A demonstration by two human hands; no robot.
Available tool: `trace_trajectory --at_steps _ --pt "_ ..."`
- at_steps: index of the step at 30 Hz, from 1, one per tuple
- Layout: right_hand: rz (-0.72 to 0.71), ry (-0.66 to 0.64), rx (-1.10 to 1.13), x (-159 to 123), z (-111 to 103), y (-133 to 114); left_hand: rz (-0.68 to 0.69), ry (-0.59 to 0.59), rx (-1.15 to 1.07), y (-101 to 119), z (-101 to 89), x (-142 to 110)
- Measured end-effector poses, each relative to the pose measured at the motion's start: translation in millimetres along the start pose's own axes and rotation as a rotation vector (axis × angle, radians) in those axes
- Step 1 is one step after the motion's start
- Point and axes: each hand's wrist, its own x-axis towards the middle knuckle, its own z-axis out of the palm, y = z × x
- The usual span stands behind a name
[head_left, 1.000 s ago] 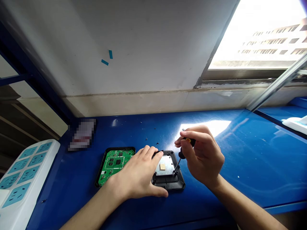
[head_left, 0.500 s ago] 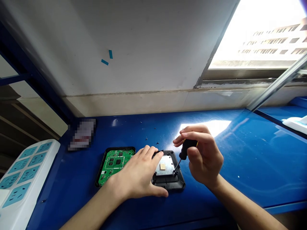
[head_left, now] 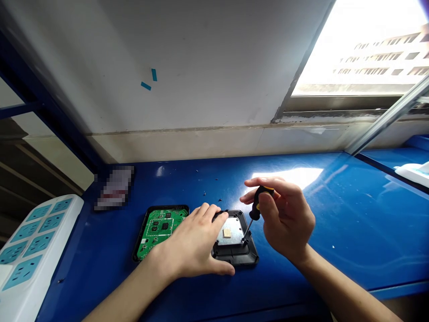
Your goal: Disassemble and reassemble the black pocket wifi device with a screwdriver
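My right hand holds a short screwdriver with a black and yellow handle between thumb and fingers. Its shaft slants down to the right edge of a metal plate set in a black plastic cover. A small beige pad sits on that plate. Across the left side of the cover lies my left hand, fingers over its far edge and thumb along the near edge, gripping it. Left of it, partly behind my hand, is a green circuit board in a black casing.
Several tiny screws lie on the blue table beyond the cover. A white power strip with blue sockets stands at the left. Behind it lies a blurred-out packet. A wall and a window close off the back.
My right hand's fingers have shifted around the screwdriver handle, opening outward, and the handle is turned and more upright. My left hand and the cover stay in place.
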Motion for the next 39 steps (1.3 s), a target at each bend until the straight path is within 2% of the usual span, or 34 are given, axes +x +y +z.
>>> trace_trajectory --at_steps 8,13,18,21,26,39 --pt "0.061 -0.009 0.146 -2.1 0.3 -1.8 0.004 0.002 0.001 0.5 -0.8 -0.3" --pt "-0.044 -0.037 0.045 -0.2 -1.2 2.0 -0.002 0.000 0.001 0.3 -1.7 -0.4" --pt "-0.125 -0.009 -0.088 3.3 -2.1 2.3 -0.005 -0.003 -0.012 -0.4 -0.5 -0.8" --pt "-0.114 0.008 -0.113 2.8 -1.7 1.3 -0.008 -0.001 -0.008 -0.8 0.5 -0.5" --pt "-0.041 0.012 -0.018 -0.4 -0.5 0.0 0.000 0.007 -0.009 -1.1 1.2 0.2" --pt "-0.053 0.019 0.028 1.4 0.1 -0.3 -0.001 -0.004 0.017 0.3 -1.3 -0.5"
